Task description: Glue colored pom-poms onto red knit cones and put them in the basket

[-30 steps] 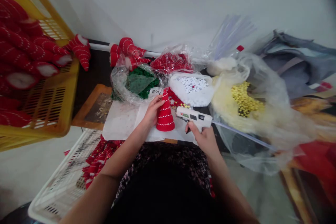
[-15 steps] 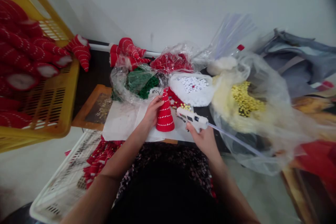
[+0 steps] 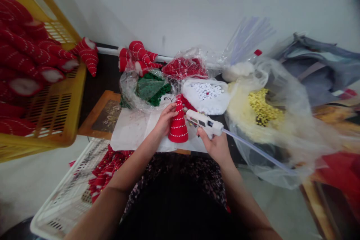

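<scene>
My left hand (image 3: 165, 120) is closed on the upper left side of a red fabric cone (image 3: 179, 127) with white stitched stripes. The cone stands upright, point up, over white paper (image 3: 132, 129). In my right hand (image 3: 216, 144) is a white glue gun (image 3: 204, 122), its nozzle close to the cone's right side; whether it touches I cannot tell. A long clear glue stick (image 3: 258, 152) runs out of the gun's back toward the lower right. Behind the cone are a bag of white pompoms (image 3: 206, 95) and a bag of green pieces (image 3: 153, 88).
A yellow crate (image 3: 56, 127) of red striped cones is at left, and a white basket (image 3: 53, 204) with more red pieces is below it. A plastic bag of yellow beads (image 3: 264, 107) lies at right. Clear glue sticks (image 3: 247, 41) lean near the wall.
The glue gun has shifted slightly left, its nozzle nearer the cone and covering the small yellow beads behind it. My left hand keeps its hold on the cone.
</scene>
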### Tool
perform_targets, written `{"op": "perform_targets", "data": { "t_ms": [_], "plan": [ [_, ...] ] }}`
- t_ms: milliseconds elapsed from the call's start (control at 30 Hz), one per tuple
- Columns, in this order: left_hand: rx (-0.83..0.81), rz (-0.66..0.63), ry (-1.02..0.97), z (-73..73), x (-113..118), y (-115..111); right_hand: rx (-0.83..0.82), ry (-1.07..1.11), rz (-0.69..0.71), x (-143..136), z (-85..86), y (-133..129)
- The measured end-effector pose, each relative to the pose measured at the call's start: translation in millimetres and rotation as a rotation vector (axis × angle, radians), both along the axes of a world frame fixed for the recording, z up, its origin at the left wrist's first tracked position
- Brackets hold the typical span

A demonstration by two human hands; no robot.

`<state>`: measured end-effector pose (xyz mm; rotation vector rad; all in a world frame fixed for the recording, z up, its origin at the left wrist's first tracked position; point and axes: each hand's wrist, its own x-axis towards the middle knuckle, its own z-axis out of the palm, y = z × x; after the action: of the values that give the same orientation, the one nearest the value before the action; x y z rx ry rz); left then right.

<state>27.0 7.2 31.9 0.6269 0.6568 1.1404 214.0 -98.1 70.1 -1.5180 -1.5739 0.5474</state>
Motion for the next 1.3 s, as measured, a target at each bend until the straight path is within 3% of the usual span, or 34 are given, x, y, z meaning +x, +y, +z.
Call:
{"op": "perform_targets", "data": {
  "t_ms": [300,467,633,900,1300],
  "plan": [
    [0.014,-0.020,0.023,-6.2,-1.1,1.6,-0.021,0.039,-0.007,-3.2,6.6,-0.6],
    [0.004,-0.019,0.007,-5.9,-1.2,1.4,0.010,-0.040,-0.030,1.4,-3.3,-1.6],
    [0.006,-0.013,0.014,-4.0,-1.1,1.2,0.047,-0.114,-0.141,7.9,-7.9,-1.6],
    [0.036,-0.059,0.017,-0.9,-0.5,-1.0,0.096,-0.091,-0.032,-1.5,14.5,10.8],
    [0.042,-0.076,0.010,-2.6,-0.3,-1.5,0.066,-0.056,-0.038,-4.2,11.4,9.6]
  ]
}}
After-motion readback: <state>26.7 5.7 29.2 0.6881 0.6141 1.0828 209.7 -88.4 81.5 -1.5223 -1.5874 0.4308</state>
